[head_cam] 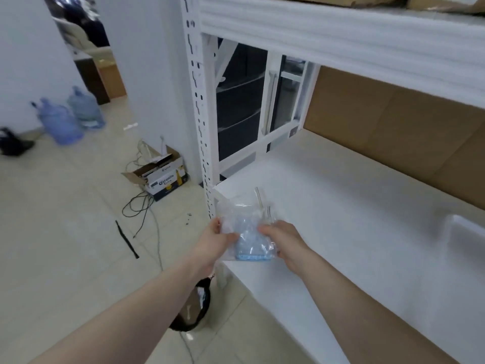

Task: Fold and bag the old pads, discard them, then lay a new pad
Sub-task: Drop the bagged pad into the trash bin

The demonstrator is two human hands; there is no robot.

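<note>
A clear plastic bag (242, 214) with a folded blue pad (249, 245) inside hangs over the left end of the white shelf (341, 232). My left hand (214, 241) pinches the bag's left side, thumb on its front. On the bag's right side, my right hand (282, 239) grips it with curled fingers. Both hands hold the bag just above the shelf's near corner. A black-lined bin (195, 308) stands on the floor directly below my left forearm, partly hidden by it.
A white tray (464, 240) lies at the shelf's right. Cardboard lines the shelf back (393, 127). On the tiled floor are a beer carton (164, 177) with cables, a black strip (127, 239) and two blue water jugs (70, 116).
</note>
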